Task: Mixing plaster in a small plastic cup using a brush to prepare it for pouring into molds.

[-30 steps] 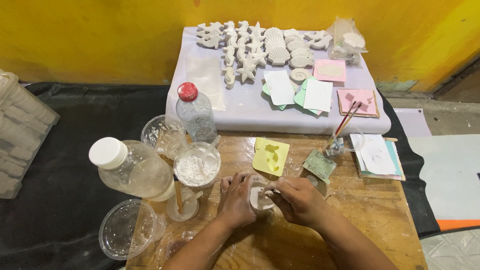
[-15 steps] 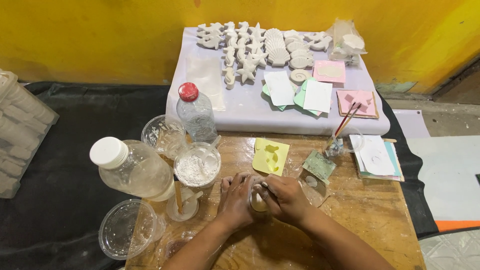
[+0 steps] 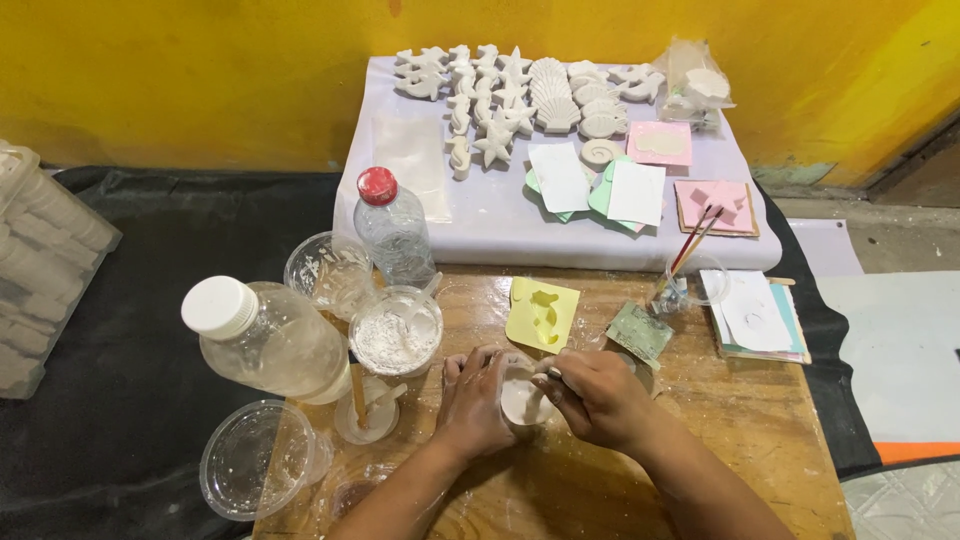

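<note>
My left hand [image 3: 478, 400] stayed curled around the small clear plastic cup of white plaster [image 3: 523, 398] on the wooden board [image 3: 760, 440]; my right hand [image 3: 592, 395] had shifted slightly, pinching a thin stirring stick [image 3: 549, 371] over it.

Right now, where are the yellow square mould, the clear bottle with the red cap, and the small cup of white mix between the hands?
Yellow square mould [image 3: 543, 313]: head view, on its flat face.
Clear bottle with the red cap [image 3: 394, 235]: head view, on its body.
Small cup of white mix [image 3: 521, 400]: head view, on the white filling.
</note>
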